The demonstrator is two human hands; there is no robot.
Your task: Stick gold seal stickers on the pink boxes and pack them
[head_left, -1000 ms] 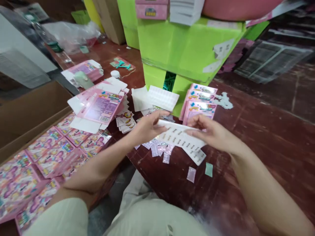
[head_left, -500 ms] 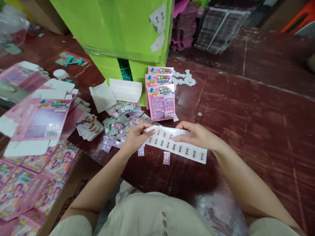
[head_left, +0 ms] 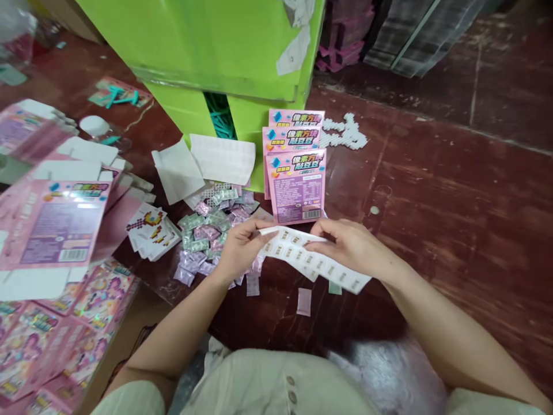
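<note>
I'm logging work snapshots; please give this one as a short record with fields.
Left-hand grip: on the left end of a white sheet of oval stickers
Right-hand grip: on the same sheet, thumb across its face
Beyond the hands: three pink-and-purple printed packs, upright, overlapping
Behind those: large lime-green box
Left side: heap of small shiny green, pink and purple sachets
Surface: red-brown tabletop

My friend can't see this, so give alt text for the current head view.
Left hand and right hand hold a white label sheet above a red table. Sachets lie heaped by the left hand; three pink packs stand before a green carton.
</note>
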